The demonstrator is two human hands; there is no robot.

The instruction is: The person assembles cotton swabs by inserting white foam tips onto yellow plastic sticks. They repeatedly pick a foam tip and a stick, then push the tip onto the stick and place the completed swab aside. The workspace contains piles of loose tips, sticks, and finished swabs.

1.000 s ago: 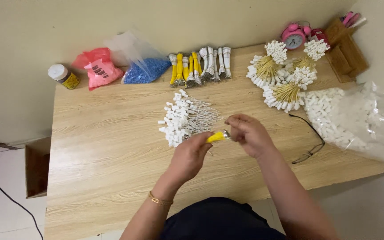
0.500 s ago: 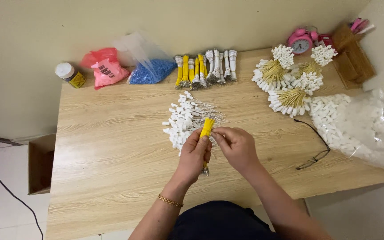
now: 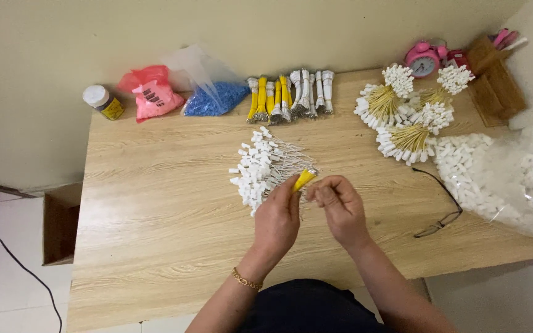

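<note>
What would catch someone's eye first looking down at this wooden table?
At the centre, the left hand pinches a small yellow piece beside the right hand, just in front of a fan-shaped bundle of thin wires with white plastic tips. To the right lies a large clear bag of white plastic pieces. Along the back edge sit a bag of blue beads and a pink alarm clock.

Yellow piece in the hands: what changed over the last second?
The yellow piece swung from lying sideways between both hands to tilted up in the left hand fingertips, over the fanned bundle of white-tipped wires. The right hand drew in close beside the left, fingers pinched next to the piece. The bundle, the rolled bundles at the back and the eyeglasses stayed put.
</note>
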